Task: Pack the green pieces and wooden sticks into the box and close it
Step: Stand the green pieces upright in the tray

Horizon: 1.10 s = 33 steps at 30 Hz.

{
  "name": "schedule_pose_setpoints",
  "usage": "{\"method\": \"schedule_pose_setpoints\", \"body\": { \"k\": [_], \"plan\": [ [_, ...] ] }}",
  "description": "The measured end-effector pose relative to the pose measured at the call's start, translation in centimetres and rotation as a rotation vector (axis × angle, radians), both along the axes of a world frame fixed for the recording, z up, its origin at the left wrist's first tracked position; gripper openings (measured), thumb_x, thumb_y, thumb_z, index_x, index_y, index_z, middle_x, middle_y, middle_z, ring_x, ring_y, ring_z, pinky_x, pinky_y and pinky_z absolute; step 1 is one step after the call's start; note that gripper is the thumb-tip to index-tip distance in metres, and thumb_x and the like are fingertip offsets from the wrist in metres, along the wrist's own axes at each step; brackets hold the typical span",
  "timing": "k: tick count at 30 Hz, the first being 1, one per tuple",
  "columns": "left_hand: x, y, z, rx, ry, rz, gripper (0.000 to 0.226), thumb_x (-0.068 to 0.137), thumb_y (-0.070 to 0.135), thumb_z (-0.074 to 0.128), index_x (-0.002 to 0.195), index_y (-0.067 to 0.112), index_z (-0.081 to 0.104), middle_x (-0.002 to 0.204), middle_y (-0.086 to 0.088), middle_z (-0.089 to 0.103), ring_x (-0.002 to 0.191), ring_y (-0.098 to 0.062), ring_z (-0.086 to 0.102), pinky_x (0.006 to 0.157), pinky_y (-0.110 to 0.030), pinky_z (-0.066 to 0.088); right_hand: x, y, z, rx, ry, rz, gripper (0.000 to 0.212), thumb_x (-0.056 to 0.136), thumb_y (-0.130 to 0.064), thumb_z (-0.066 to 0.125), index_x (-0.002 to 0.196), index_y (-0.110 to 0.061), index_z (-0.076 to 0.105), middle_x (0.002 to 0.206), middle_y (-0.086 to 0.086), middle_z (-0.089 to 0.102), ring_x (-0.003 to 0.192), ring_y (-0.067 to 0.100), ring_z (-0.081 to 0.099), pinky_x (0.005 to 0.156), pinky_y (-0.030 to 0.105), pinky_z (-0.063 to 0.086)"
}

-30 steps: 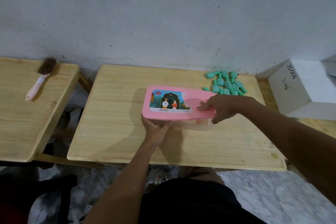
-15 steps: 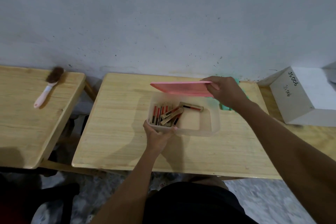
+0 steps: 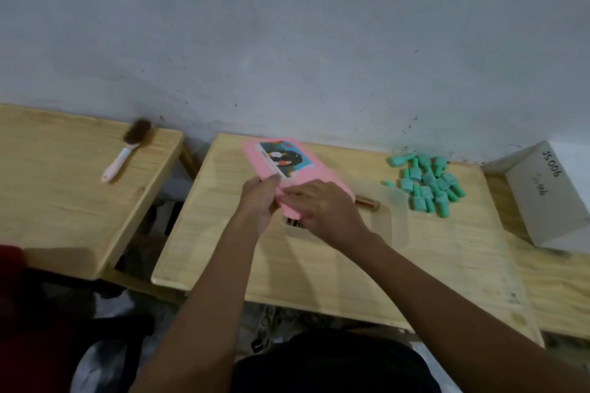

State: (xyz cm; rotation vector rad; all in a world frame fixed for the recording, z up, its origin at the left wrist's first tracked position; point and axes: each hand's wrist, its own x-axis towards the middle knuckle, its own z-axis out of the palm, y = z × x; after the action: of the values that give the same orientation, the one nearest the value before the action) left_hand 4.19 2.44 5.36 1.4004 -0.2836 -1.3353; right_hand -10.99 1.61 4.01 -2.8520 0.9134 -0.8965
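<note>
A pink lid (image 3: 287, 166) with a picture label is held tilted above the middle table. My left hand (image 3: 260, 198) and my right hand (image 3: 322, 207) both grip its near end. Under my hands stands the clear plastic box (image 3: 392, 223), open, mostly hidden. Wooden sticks (image 3: 367, 201) with red and dark stripes lie inside it; one shows to the right of my right hand, others peek out below it. Several green pieces (image 3: 426, 183) lie in a loose pile on the table, to the right of the box and near the wall.
A white cardboard box (image 3: 542, 198) marked JS006 stands at the right edge. A brush with a pink handle (image 3: 126, 148) lies on the second wooden table (image 3: 64, 201) at the left. The wall runs right behind both tables.
The lid came off the box and moved left. My left hand let go of the box and now holds the lid together with my right hand.
</note>
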Motion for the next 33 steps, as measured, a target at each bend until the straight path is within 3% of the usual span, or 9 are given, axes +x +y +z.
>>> {"method": "schedule_pose_setpoints", "body": {
  "k": [2,5,9,13,18,24,28,30,33],
  "plan": [
    [1.2,0.1,-0.1,-0.013,-0.005,0.054,0.038,0.089,-0.005,0.051,0.126,-0.001,0.051,0.110,-0.018,0.064,0.087,-0.027,0.064,0.077,-0.040,0.054,0.0,-0.1,-0.8,0.139,0.068,-0.040,0.058,0.067,-0.030,0.076,0.124,-0.029,0.064,0.125,-0.006,0.065,0.108,0.019,0.062,0.082,0.034,0.051],
    [3.5,0.2,-0.2,0.007,-0.224,0.155,0.054,0.087,-0.003,0.054,0.134,0.011,0.032,0.119,-0.013,0.056,0.102,-0.028,0.060,0.089,-0.048,0.053,-1.4,-0.2,-1.9,0.299,0.165,-0.125,0.075,0.074,-0.050,0.069,0.142,-0.032,0.043,0.147,-0.004,0.045,0.132,0.017,0.044,0.105,0.040,0.040],
    [6.8,1.2,-0.1,0.068,-0.503,0.120,0.053,0.086,0.009,0.050,0.135,0.025,0.041,0.116,-0.004,0.057,0.100,-0.023,0.059,0.089,-0.042,0.054,-3.6,-0.6,-3.5,0.541,0.268,-0.249,0.075,0.081,-0.054,0.063,0.146,-0.031,0.035,0.157,0.000,0.026,0.143,0.020,0.025,0.115,0.040,0.027],
    [8.9,2.4,-0.8,0.207,-0.592,0.063,0.042,0.081,0.026,0.048,0.121,0.027,0.059,0.114,-0.005,0.065,0.096,-0.026,0.064,0.086,-0.044,0.056,-4.4,-0.7,-4.1,0.735,0.296,-0.206,0.056,0.084,-0.052,0.063,0.135,-0.034,0.050,0.147,-0.006,0.041,0.135,0.015,0.037,0.109,0.035,0.036],
    [8.0,3.4,-2.7,0.271,-0.788,-0.013,0.023,0.083,0.020,0.048,0.098,0.025,0.066,0.097,-0.005,0.064,0.085,-0.026,0.058,0.077,-0.033,0.050,-4.3,-0.7,-4.2,0.870,0.408,-0.114,0.044,0.086,-0.048,0.064,0.128,-0.035,0.059,0.132,-0.014,0.058,0.117,0.010,0.053,0.089,0.029,0.045],
    [7.4,2.7,-7.5,0.369,-0.857,-0.186,0.046,0.091,0.016,0.042,0.137,0.014,0.047,0.132,-0.018,0.053,0.114,-0.036,0.052,0.093,-0.041,0.046,-4.4,-1.1,-4.3,0.842,0.417,-0.103,0.031,0.095,-0.028,0.056,0.125,-0.032,0.063,0.124,-0.008,0.065,0.104,0.012,0.060,0.086,0.033,0.048],
    [6.8,2.0,-9.3,0.563,-1.174,-0.360,0.056,0.093,0.032,0.047,0.145,0.020,0.032,0.139,-0.021,0.033,0.125,-0.040,0.034,0.102,-0.049,0.034,-4.6,-1.2,-4.2,0.844,0.455,-0.091,0.030,0.096,-0.034,0.054,0.125,-0.035,0.062,0.124,-0.010,0.063,0.105,0.011,0.059,0.086,0.032,0.048],
    [5.8,1.5,-9.4,0.462,-1.196,-0.343,0.053,0.093,0.040,0.048,0.141,0.017,0.040,0.137,-0.020,0.038,0.124,-0.038,0.037,0.102,-0.048,0.036,-5.0,-1.5,-4.2,0.837,0.418,-0.134,0.029,0.094,-0.042,0.054,0.121,-0.038,0.063,0.121,-0.015,0.064,0.106,0.008,0.058,0.084,0.031,0.049],
    [3.5,0.4,-8.5,0.182,-0.940,-0.363,0.040,0.094,0.038,0.050,0.124,0.014,0.059,0.117,-0.011,0.061,0.108,-0.028,0.057,0.094,-0.043,0.049,-6.0,-2.8,-5.0,0.711,0.209,-0.371,0.030,0.093,-0.047,0.052,0.117,-0.035,0.065,0.122,-0.011,0.063,0.112,0.011,0.056,0.088,0.031,0.048]
  ]
}}
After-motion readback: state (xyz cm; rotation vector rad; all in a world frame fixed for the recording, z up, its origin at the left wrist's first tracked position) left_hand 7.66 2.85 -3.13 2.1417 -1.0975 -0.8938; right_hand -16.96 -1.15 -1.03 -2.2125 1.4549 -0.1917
